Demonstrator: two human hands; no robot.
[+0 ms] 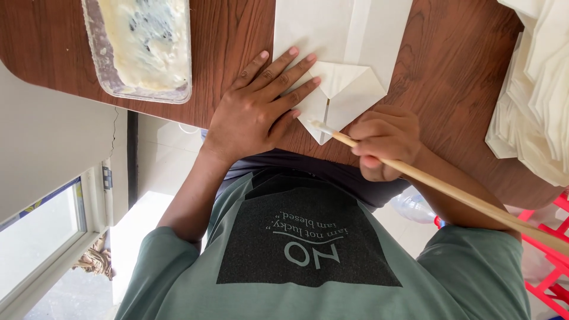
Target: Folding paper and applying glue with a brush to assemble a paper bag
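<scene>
Wooden stick (450,189) gripped in right hand (384,142); left hand (255,112) fingers spread flat on folded paper (347,83)

The left hand (255,109) presses flat a folded paper bag (344,65) while the right hand (385,141) dabs it with a wooden stick (456,192).

Paper bags and a paste tub on the tabletop

A cream paper bag (347,56) lies flat on the brown tabletop (231,53), its bottom end folded into a pointed flap. At the right edge sits a heap of like cream bags (533,101), layered and overlapping. Top left stands a clear oblong plastic tub (142,47) smeared with pale yellowish paste. No labels, signs or screens show on any of them.
</scene>
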